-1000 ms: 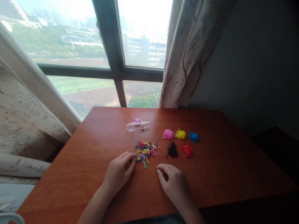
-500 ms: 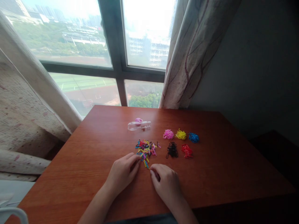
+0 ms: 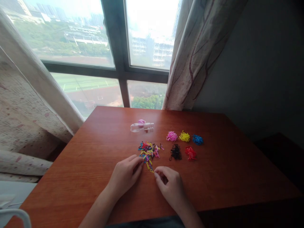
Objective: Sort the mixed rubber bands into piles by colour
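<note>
A mixed pile of coloured pear-shaped safety pins [image 3: 150,150] lies on the brown table before me. My right hand [image 3: 169,183] is closed in a pinch at the near side of the pile, with a yellow safety pin [image 3: 151,170] at its thumb and index fingertips. The pin's rounded end points left, toward other pins. My left hand [image 3: 125,172] rests at the pile's lower left edge, thumb and fingers drawn together against the pins. What its fingertips hold, if anything, is hidden.
Sorted heaps lie to the right: pink pins [image 3: 172,136], yellow pins [image 3: 184,136], blue pins [image 3: 197,139], black pins [image 3: 175,152] and red pins [image 3: 190,153]. Behind the pile is a clear plastic bottle-like container [image 3: 142,127] with a pink part. A window and curtains border the table [image 3: 95,148].
My right hand has shifted slightly right, drawing the yellow safety pin a little away from the pile. My left hand has stayed almost where it was.
</note>
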Demonstrator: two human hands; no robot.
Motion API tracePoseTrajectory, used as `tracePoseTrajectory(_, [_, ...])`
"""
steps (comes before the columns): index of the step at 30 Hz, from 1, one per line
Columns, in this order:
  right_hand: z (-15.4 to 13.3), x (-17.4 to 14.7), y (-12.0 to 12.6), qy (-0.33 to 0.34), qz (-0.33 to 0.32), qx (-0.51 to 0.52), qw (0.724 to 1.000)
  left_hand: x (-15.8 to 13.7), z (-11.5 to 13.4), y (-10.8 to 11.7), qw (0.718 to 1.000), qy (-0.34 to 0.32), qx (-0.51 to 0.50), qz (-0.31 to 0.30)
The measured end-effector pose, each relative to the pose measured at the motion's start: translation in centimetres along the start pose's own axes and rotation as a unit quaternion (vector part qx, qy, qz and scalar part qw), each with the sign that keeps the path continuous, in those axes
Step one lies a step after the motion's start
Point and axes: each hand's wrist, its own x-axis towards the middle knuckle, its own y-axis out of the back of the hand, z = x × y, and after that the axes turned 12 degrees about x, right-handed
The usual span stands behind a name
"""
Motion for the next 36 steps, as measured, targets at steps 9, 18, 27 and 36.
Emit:
tracePoseTrajectory(9, [1.8,3.0,5.8,-0.016,0.167,-0.037,0.985,-0.1,-0.2,-0.1,1.0,-0.011,0.001,0.006])
tracePoseTrajectory(18, [6.8,9.9,12.9,-0.028,0.198,-0.229,0.953,-0.1,-0.2,-0.2,1.0,-0.007,0.002,-0.003])
tracePoseTrajectory(27, [4.5,6.7,10.6,0.011,0.189,-0.185,0.964,-0.1,0.0,-0.1,1.0,-0.011,0.006,0.007])
tracePoseTrajectory(36, [2.0,1.6,3.7,0.026,0.075,-0.081,0.994,-0.2,0.9,0.3,1.0,-0.017,-0.012,0.021])
